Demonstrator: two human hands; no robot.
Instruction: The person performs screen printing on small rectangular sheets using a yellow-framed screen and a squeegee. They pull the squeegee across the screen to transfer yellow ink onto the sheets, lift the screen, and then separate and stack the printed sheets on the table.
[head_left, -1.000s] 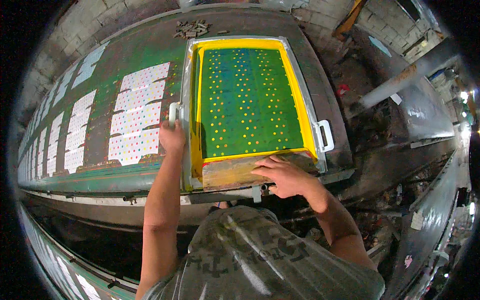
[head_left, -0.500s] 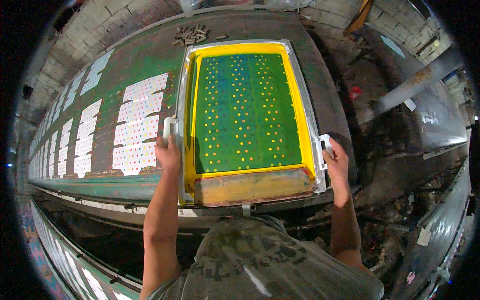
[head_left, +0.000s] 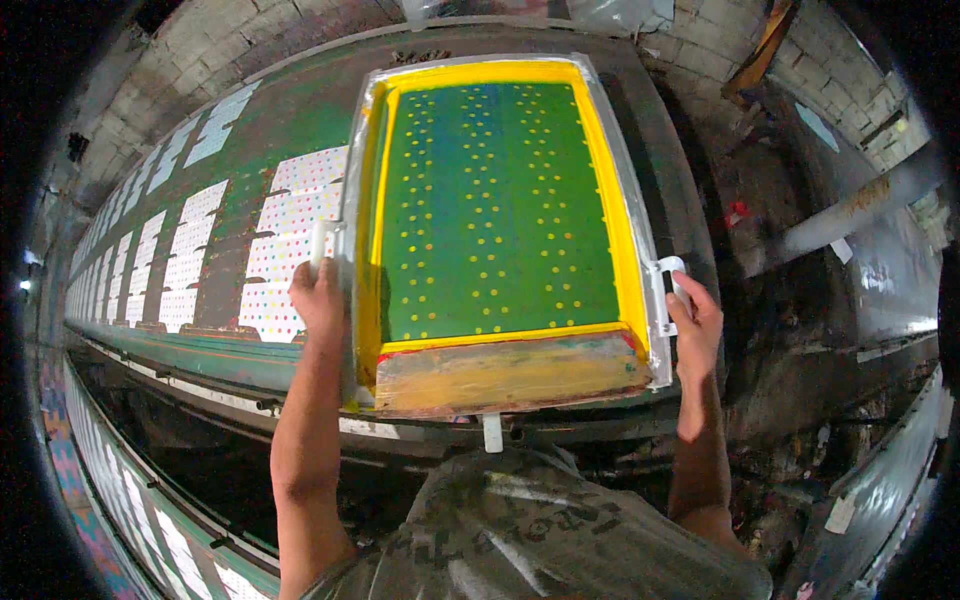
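A screen-printing frame (head_left: pixel 655 300) with a green mesh (head_left: pixel 500 210), rows of yellowish dots and a bright yellow border spans the middle of the view. White handles stick out on both sides. My left hand (head_left: pixel 317 300) is closed round the left handle (head_left: pixel 319 242). On the other side, my right hand (head_left: pixel 697 322) grips the right handle (head_left: pixel 672 268), its fingers wrapped through it. The frame is tilted, its far end raised off the table. Along its near end runs a paint-stained yellow-brown strip (head_left: pixel 510 378). What lies under the mesh is hidden.
Left of the frame, white sheets with coloured dots (head_left: pixel 290 238) lie in rows along the long green-stained table (head_left: pixel 230 350). Small dark rolls (head_left: pixel 420 56) show behind the frame's far edge. A grey pipe (head_left: pixel 865 205) slants at the right, and a block wall (head_left: pixel 260 45) stands behind.
Both hands have lifted the frame; its far end now covers most of the small dark rolls. The mesh dots, partly orange before, now look nearly all yellow.
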